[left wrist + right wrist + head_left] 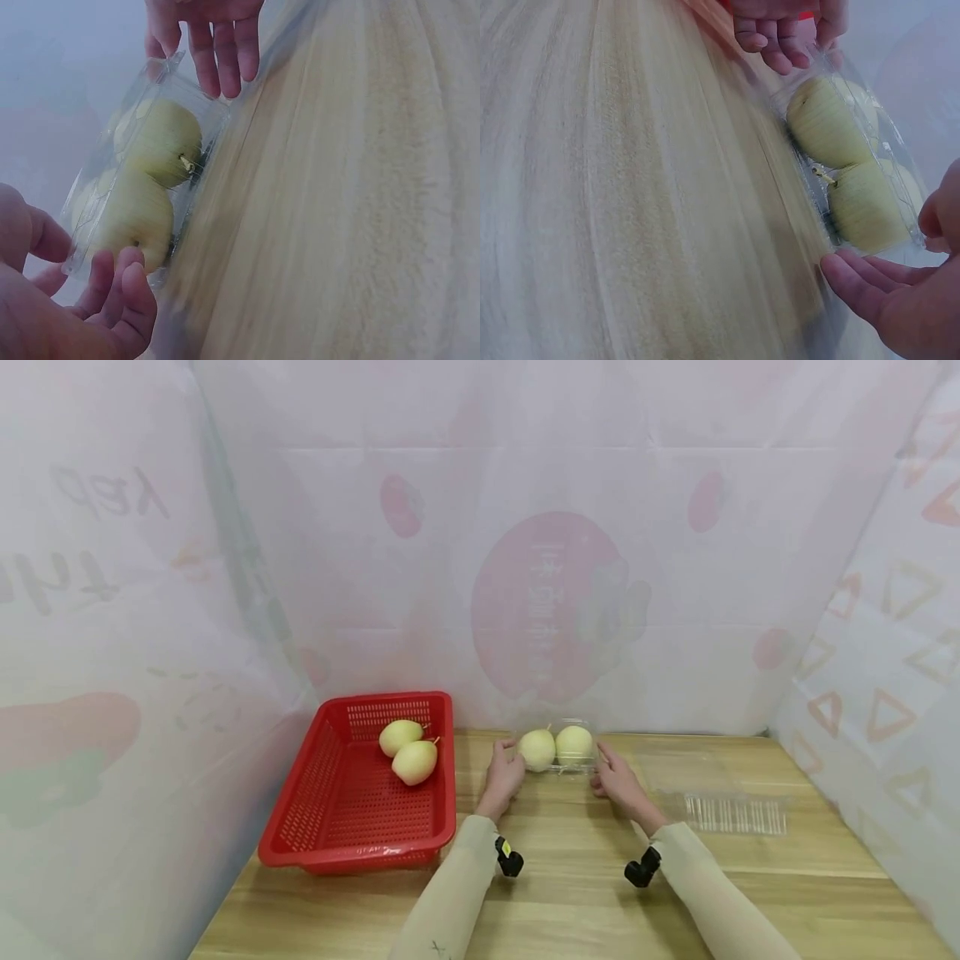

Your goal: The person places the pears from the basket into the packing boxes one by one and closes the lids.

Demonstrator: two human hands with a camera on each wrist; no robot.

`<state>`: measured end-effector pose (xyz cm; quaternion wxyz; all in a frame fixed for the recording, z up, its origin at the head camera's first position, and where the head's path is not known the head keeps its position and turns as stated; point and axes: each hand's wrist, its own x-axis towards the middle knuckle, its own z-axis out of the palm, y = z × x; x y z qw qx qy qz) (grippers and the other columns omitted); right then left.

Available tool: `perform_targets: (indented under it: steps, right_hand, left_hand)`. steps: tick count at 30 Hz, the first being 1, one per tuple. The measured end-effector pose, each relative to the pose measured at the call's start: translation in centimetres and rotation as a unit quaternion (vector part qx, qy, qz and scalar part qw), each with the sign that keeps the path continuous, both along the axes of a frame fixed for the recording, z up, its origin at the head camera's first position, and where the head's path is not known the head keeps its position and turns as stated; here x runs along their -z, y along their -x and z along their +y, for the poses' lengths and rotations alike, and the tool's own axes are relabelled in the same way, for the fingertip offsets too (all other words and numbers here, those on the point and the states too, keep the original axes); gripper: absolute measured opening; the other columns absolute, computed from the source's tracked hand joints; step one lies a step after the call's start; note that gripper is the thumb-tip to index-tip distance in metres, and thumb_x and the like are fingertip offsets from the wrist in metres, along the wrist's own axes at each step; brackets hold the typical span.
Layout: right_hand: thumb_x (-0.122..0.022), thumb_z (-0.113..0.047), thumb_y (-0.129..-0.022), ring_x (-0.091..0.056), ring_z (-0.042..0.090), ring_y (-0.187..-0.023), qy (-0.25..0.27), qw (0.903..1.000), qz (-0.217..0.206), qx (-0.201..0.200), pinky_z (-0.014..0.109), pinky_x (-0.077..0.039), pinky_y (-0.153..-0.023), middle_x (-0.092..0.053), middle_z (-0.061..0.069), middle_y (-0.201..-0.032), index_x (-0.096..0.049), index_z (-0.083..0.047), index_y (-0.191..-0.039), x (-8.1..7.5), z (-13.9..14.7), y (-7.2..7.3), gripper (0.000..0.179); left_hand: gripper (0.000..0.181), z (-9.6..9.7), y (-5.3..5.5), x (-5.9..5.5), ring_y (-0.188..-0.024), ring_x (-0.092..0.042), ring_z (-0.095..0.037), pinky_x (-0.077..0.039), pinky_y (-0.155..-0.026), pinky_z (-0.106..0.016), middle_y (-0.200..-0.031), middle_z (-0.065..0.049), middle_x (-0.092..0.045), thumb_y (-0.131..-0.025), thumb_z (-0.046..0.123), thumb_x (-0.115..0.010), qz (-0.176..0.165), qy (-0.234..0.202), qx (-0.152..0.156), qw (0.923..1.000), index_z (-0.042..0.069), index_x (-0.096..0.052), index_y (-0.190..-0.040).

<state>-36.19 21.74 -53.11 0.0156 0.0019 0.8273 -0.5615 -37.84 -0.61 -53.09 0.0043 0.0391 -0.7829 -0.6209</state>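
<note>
A clear plastic clamshell box point(576, 767) stands near the back edge of the table with two pale yellow pears, a left pear point(537, 750) and a right pear point(573, 746), inside it. At the box's left end my left hand point(502, 777) pinches the rim between thumb and forefinger, its other fingers loosely bent. My right hand point(621, 785) pinches the rim at the opposite end. Both wrist views show the lid over the pears point(139, 214), whose stems face the front wall. Whether the lid is fastened cannot be told.
Left of the hands sits a red plastic basket point(341, 810) with two more pears point(415, 762) near its right wall. A second clear plastic box point(735, 814) lies unfolded on the wooden table point(570, 893) to the right. Printed cloth walls point(420, 577) close off the back and sides.
</note>
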Motion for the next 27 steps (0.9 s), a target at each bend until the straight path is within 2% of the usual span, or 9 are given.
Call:
perform_targets:
  steps: [4, 8, 11, 14, 16, 20, 24, 27]
  right_hand:
    - [-0.034, -0.01, -0.101, -0.063, 0.026, -0.084, -0.014, 0.9998, -0.004, -0.011, 0.037, -0.059, -0.07, -0.056, 0.032, -0.114, -0.014, -0.004, -0.157, -0.2, -0.1, -0.5, 0.059]
    - [-0.036, -0.006, -0.098, -0.061, 0.025, -0.079, -0.028, 0.9992, -0.003, -0.029, 0.036, -0.056, -0.069, -0.058, 0.031, -0.105, -0.006, -0.001, -0.156, -0.6, -0.2, -1.0, 0.067]
    - [-0.039, -0.006, -0.097, -0.061, 0.03, -0.08, -0.053, 0.9977, 0.004, -0.043, 0.036, -0.053, -0.07, -0.058, 0.032, -0.111, -0.004, 0.002, -0.156, -1.1, -0.2, -1.6, 0.069]
    - [-0.044, -0.01, -0.098, -0.064, 0.037, -0.092, -0.105, 0.9928, 0.024, -0.053, 0.039, -0.054, -0.075, -0.056, 0.035, -0.122, -0.012, 0.004, -0.154, -1.7, -0.2, -2.4, 0.066]
    - [-0.047, -0.012, -0.098, -0.063, 0.043, -0.102, -0.142, 0.9871, 0.042, -0.062, 0.045, -0.054, -0.082, -0.055, 0.037, -0.126, -0.018, 0.006, -0.152, -2.2, -0.1, -3.0, 0.064]
    - [-0.048, -0.015, -0.097, -0.058, 0.048, -0.115, -0.186, 0.9765, 0.065, -0.087, 0.054, -0.049, -0.094, -0.053, 0.038, -0.129, -0.024, 0.006, -0.15, -3.1, 0.1, -4.0, 0.062]
    - [-0.048, -0.016, -0.097, -0.059, 0.046, -0.114, -0.198, 0.9708, 0.081, -0.109, 0.052, -0.051, -0.092, -0.053, 0.036, -0.13, -0.029, 0.006, -0.148, -3.9, 0.5, -4.8, 0.059]
    - [-0.048, -0.014, -0.098, -0.061, 0.043, -0.11, -0.198, 0.9674, 0.096, -0.126, 0.048, -0.053, -0.087, -0.054, 0.035, -0.128, -0.034, 0.006, -0.145, -4.4, 1.0, -5.3, 0.054]
  left_hand:
    - [0.052, -0.1, -0.9, -0.6, -0.046, -0.036, -0.01, -0.031, -0.041, -0.024, -0.067, 0.004, -0.046, -0.093, 0.017, -0.045, -0.002, 0.0, 0.012, 0.9999, 0.006, -0.037, -0.143]
    - [0.053, 0.2, -2.2, -1.3, -0.059, -0.045, -0.014, -0.038, -0.053, -0.026, -0.077, -0.003, -0.054, -0.091, 0.016, -0.049, 0.019, 0.028, 0.004, 0.9994, 0.001, -0.036, -0.141]
    - [0.054, 0.5, -3.1, -1.6, -0.08, -0.052, -0.02, -0.044, -0.071, -0.032, -0.1, -0.015, -0.057, -0.09, 0.018, -0.052, 0.034, 0.064, -0.012, 0.9973, 0.0, -0.038, -0.139]
    - [0.055, 0.7, -4.1, -2.0, -0.094, -0.053, -0.028, -0.046, -0.08, -0.04, -0.122, -0.024, -0.047, -0.088, 0.021, -0.053, 0.026, 0.091, -0.01, 0.9955, 0.004, -0.039, -0.139]
    - [0.057, 0.8, -4.8, -2.3, -0.096, -0.054, -0.03, -0.047, -0.08, -0.042, -0.13, -0.025, -0.042, -0.088, 0.024, -0.055, 0.02, 0.106, -0.004, 0.9942, 0.006, -0.039, -0.14]
    - [0.056, 1.0, -5.6, -3.0, -0.094, -0.055, -0.03, -0.047, -0.07, -0.036, -0.135, -0.025, -0.037, -0.091, 0.028, -0.055, 0.018, 0.12, 0.018, 0.9925, 0.009, -0.038, -0.141]
    - [0.052, 1.3, -6.1, -3.5, -0.09, -0.055, -0.028, -0.043, -0.064, -0.032, -0.137, -0.025, -0.036, -0.092, 0.03, -0.055, 0.017, 0.129, 0.03, 0.9911, 0.012, -0.04, -0.139]
    - [0.05, 1.6, -6.3, -3.7, -0.094, -0.056, -0.03, -0.044, -0.069, -0.035, -0.134, -0.024, -0.038, -0.09, 0.028, -0.057, 0.022, 0.139, 0.02, 0.9899, 0.012, -0.043, -0.136]
